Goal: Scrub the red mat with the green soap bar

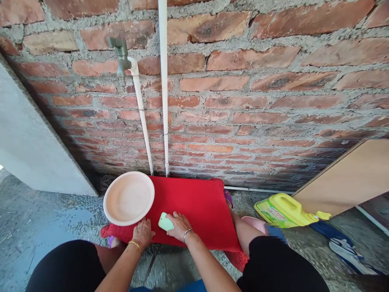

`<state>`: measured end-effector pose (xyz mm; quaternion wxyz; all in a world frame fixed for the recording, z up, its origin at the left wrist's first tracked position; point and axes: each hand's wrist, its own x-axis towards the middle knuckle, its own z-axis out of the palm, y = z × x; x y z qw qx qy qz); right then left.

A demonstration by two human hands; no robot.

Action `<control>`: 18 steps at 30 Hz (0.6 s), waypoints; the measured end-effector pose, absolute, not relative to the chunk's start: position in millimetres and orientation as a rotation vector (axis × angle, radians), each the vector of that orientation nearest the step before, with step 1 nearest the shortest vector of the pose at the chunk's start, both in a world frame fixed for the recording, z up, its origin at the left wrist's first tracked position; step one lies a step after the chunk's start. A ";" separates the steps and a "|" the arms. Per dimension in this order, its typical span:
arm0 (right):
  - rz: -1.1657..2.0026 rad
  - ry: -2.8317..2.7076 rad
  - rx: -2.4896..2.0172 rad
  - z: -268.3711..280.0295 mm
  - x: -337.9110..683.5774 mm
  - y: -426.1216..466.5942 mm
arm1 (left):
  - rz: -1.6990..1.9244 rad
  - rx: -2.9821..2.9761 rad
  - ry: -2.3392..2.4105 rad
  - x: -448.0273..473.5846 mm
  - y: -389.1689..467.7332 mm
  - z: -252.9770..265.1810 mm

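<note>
Both knees in black shorts frame the bottom edge. Left hand (142,232) grips the rim of a pale pink plate (128,198) at its 5 o'clock. Right hand (179,224) is closed over a light green sponge (165,222), pressed on the red mat (200,207). At 3 o'clock lies a yellow jug (284,209); a tap (121,56) stands at 11 o'clock.

The yellow jug's (284,210) label is partly blurred out.

The left hand (142,233) tilts a pink plate (129,198) while the right hand (179,225) grips a green sponge (165,222).
</note>
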<state>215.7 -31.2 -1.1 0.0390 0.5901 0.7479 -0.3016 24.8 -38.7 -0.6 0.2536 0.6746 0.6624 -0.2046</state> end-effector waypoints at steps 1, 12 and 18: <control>-0.928 2.271 1.842 -1.5 221.2 -32.8 | -0.559 1.824 1.800 23.9 -37.9 0.6; -0.905 1.590 2.756 -9.3 317.6 -69.7 | -0.685 1.880 1.725 26.7 -17.1 -2.6; -0.802 1.803 2.520 -11.9 260.4 -64.1 | -0.706 1.871 1.741 29.5 -12.6 -8.8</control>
